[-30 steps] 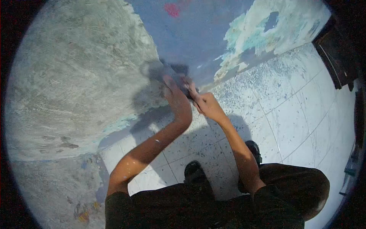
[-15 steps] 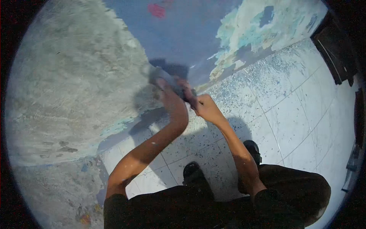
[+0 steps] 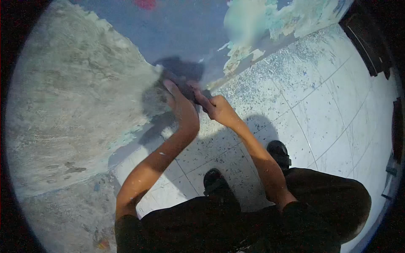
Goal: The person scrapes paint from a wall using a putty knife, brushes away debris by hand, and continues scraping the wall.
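Observation:
Both my hands hold a dark scraper tool (image 3: pixel 189 89) against a wall low down, near the floor. My left hand (image 3: pixel 179 103) presses on the tool's front end, fingers laid flat along it. My right hand (image 3: pixel 218 109) grips the handle behind. The tool's edge sits at the border between bare grey plaster (image 3: pixel 76 97) on the left and blue paint (image 3: pixel 185 38) on the right. The blade itself is blurred and partly hidden by my fingers.
Peeling turquoise and white paint patches (image 3: pixel 270 21) cover the wall further right. The white tiled floor (image 3: pixel 320 109) is strewn with paint flakes. My black shoes (image 3: pixel 279 152) stand on the tiles. A dark wooden frame (image 3: pixel 371 38) stands at the far right.
Both hands and the tool have shifted left and slightly up along the wall's paint edge. The view has tilted, so the wall's painted part sits higher in frame.

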### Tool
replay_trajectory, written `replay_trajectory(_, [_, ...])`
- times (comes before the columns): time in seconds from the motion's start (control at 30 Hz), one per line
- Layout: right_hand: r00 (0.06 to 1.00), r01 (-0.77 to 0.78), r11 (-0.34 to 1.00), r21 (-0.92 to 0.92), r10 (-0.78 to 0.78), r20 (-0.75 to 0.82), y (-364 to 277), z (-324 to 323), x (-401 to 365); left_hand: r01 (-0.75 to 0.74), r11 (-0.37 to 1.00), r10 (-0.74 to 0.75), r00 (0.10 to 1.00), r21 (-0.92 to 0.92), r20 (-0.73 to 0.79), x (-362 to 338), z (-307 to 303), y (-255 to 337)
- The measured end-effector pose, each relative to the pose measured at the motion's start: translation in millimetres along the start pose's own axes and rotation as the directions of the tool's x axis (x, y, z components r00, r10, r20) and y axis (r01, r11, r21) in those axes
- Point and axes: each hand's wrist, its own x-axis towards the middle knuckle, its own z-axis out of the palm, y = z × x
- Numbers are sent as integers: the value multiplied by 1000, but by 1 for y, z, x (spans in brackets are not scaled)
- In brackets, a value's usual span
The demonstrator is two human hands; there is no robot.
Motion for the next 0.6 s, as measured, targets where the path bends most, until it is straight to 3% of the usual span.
replay_trajectory(0.1, [983, 162, 983, -81, -168, -74, -22, -4, 12, -123, 992, 123, 992, 6, -13, 2, 5, -1])
replay_trajectory(0.13, [971, 202, 971, -126, -216, -106, -35, -5, 8, -177, 983, 171, 979, 40, 108, 1, 7, 20])
replay_trajectory(0.23, [946, 315, 946, -69, -319, -50, -84, -6, 15, -229, 965, 245, 962, -130, 120, 0, 15, 69])
replay_trajectory(0.33, [966, 254, 967, 9, -253, -51, -61, 1, 14, -190, 980, 198, 963, -60, 183, -2, 6, 54])
replay_trajectory(0.43, [993, 110, 994, 5, -111, 34, -15, -3, 11, -170, 985, 170, 985, 9, 41, 6, 4, 0])
replay_trajectory(0.53, [992, 110, 993, 49, -113, 53, 1, 0, 15, -152, 987, 147, 984, 53, 96, -4, 6, 4])
replay_trajectory(0.57, [982, 187, 982, 15, -187, -7, 1, 2, 12, -181, 981, 176, 981, 66, 83, -5, 6, 12])
replay_trajectory(0.6, [961, 267, 963, -25, -268, -68, -40, 0, 9, -217, 973, 211, 975, 78, 75, -1, 8, 30])
